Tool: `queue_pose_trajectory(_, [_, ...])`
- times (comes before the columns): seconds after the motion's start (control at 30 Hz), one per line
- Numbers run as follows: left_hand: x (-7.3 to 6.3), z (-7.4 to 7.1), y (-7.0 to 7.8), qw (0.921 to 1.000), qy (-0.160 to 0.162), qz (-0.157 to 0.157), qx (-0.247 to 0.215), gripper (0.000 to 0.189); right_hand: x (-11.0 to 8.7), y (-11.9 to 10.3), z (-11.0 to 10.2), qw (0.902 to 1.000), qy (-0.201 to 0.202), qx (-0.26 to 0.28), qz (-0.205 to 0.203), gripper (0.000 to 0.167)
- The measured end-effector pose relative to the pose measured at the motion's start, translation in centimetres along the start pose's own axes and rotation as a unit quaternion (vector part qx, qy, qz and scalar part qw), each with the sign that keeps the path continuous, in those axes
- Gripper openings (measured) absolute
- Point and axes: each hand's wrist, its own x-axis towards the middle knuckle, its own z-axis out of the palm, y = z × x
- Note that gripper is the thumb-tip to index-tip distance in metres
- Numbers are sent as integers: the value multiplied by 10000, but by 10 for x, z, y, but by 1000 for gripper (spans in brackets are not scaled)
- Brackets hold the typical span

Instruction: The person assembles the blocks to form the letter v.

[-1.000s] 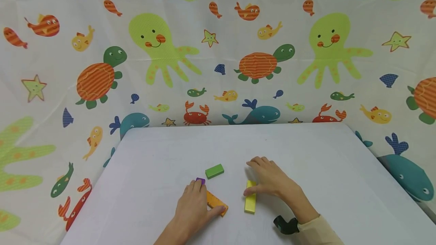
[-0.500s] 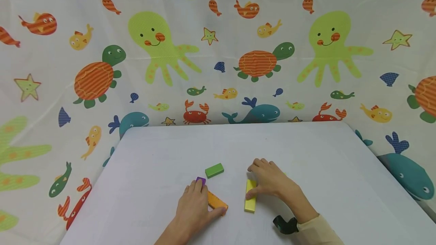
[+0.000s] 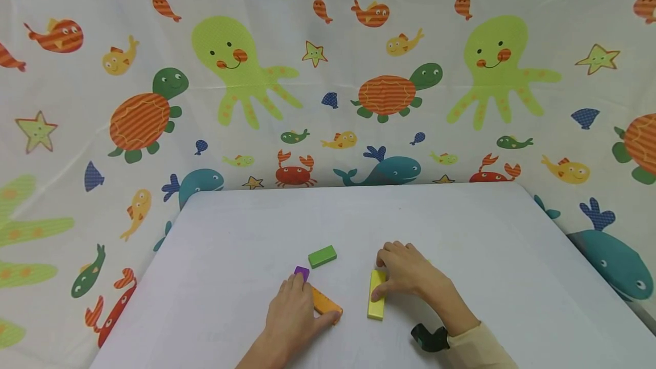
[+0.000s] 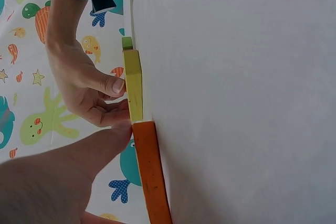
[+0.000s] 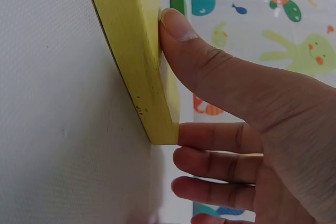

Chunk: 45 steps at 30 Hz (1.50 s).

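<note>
My left hand (image 3: 292, 306) lies over an orange block (image 3: 327, 303), covering part of it, with the thumb along its near right end. At its fingertips is a purple block (image 3: 302, 271), partly covered. In the left wrist view the thumb lies straight against the top of the orange block (image 4: 152, 171). My right hand (image 3: 407, 269) is at a long yellow block (image 3: 376, 306). In the right wrist view its thumb touches the yellow block's upper face (image 5: 128, 51), and the index fingertip meets one end; the other fingers extend loosely beside it.
A green block (image 3: 323, 257) lies beyond both hands. A sliver of something yellow (image 3: 429, 261) shows behind the right hand, mostly hidden. A dark wrist device (image 3: 429, 339) sits by the right sleeve. The white table (image 3: 230, 232) ends at a sea-animal cloth (image 3: 328, 158).
My right thumb has slid slightly toward me and right on the yellow block, its fingers drawn in a little. The left fingers have drawn back slightly, showing more purple block. The blocks have barely moved.
</note>
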Motion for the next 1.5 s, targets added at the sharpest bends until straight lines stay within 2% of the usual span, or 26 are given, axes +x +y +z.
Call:
queue_pose_trajectory(0.23, [1, 1, 0, 9999, -66, 71, 83, 92, -1, -1, -1, 9997, -121, 176, -76, 55])
queue_pose_trajectory(0.57, [3, 3, -2, 9973, 366, 486, 422, 84, -1, -3, -2, 9990, -190, 378, -106, 50])
queue_pose_trajectory(1.1, [11, 2, -1, 9964, 1, 591, 608, 81, 1, -2, 0, 9991, -218, 361, -24, 49])
queue_pose_trajectory(1.5, [17, 2, -2, 9955, -61, 802, 507, 73, 3, -2, 1, 9994, -215, 256, 104, 50])
